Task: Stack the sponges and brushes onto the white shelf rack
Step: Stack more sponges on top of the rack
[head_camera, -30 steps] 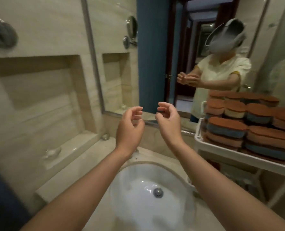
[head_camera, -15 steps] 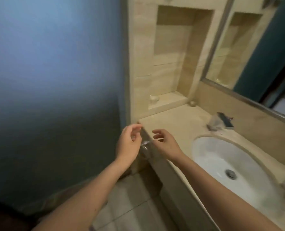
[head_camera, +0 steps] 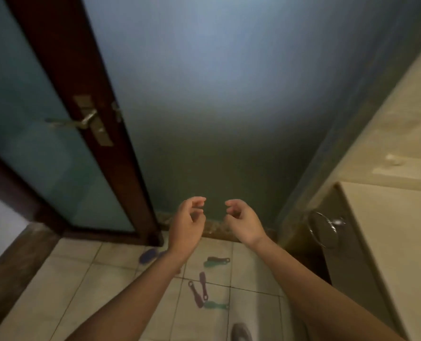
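Several small brushes lie scattered on the tiled floor [head_camera: 86,286]: a blue brush [head_camera: 148,255] near the door frame, a green and dark brush [head_camera: 215,261], two purple brushes [head_camera: 199,289], and a green brush [head_camera: 215,305] below them. My left hand [head_camera: 186,223] and my right hand [head_camera: 242,221] hang side by side above the floor, fingers loosely curled, both holding nothing. The white shelf rack and the sponges are out of view.
A dark wooden door [head_camera: 64,124] with a metal handle [head_camera: 81,121] stands at left beside a blue wall [head_camera: 216,94]. The beige counter [head_camera: 389,230] with a towel ring [head_camera: 323,228] runs along the right. A grey shoe tip [head_camera: 240,332] shows at the bottom.
The view has swung left and down, from the sink and rack to the counter corner, then to the floor with the brushes. Both hands stay raised, loosely curled and holding nothing.
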`<state>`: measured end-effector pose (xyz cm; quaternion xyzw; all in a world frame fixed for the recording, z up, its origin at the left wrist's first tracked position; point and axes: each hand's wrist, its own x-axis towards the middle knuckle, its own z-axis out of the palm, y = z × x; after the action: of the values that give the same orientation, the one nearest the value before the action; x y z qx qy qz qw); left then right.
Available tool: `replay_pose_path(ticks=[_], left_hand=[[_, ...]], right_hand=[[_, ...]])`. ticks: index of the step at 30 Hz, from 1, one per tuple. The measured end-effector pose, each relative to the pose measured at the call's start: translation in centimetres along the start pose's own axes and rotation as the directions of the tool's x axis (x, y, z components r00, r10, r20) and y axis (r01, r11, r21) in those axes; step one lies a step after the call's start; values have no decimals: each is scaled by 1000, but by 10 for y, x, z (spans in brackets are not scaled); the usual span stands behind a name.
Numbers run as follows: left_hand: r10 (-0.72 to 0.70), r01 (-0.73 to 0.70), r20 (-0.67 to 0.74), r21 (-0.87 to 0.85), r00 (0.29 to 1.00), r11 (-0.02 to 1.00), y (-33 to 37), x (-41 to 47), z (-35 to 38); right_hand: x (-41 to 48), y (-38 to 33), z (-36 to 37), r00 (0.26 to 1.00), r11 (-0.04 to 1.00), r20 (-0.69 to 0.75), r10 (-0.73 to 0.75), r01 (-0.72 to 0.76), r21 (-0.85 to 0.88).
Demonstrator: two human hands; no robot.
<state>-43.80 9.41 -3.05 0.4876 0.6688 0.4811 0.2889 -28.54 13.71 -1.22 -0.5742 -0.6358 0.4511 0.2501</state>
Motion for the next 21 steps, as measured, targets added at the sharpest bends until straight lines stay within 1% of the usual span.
replay_pose_path(ticks=[3,7,9,11,13,16,18,21], left_hand=[[-53,53,-84,-2,995,999,-20,2,-29],[-131,131,-178,-16,975,991,-49,9,-57],[-176,177,-218,-16,960,984,-64,13,-70],[-223,229,-263,-10,939,973,-78,18,-82],[-280,290,-296,-12,913,957,-93,22,-93],[-356,367,-328,-29,875,930,-115,28,-106],[-398,403,-354,-61,847,913,-132,31,-111],[-468,481,-386,-69,795,874,-158,30,-116]], right_hand=[[16,-14,35,994,999,107,-34,34,2],[43,-23,78,970,995,237,-62,78,-55],[58,-27,99,953,994,297,-51,79,-81],[73,-33,120,933,991,358,-34,79,-111],[89,-36,139,910,993,413,-28,72,-91],[115,-35,168,862,985,505,-37,118,-130],[130,-32,190,842,987,539,-7,93,-132],[148,-23,221,808,978,588,28,100,-184]])
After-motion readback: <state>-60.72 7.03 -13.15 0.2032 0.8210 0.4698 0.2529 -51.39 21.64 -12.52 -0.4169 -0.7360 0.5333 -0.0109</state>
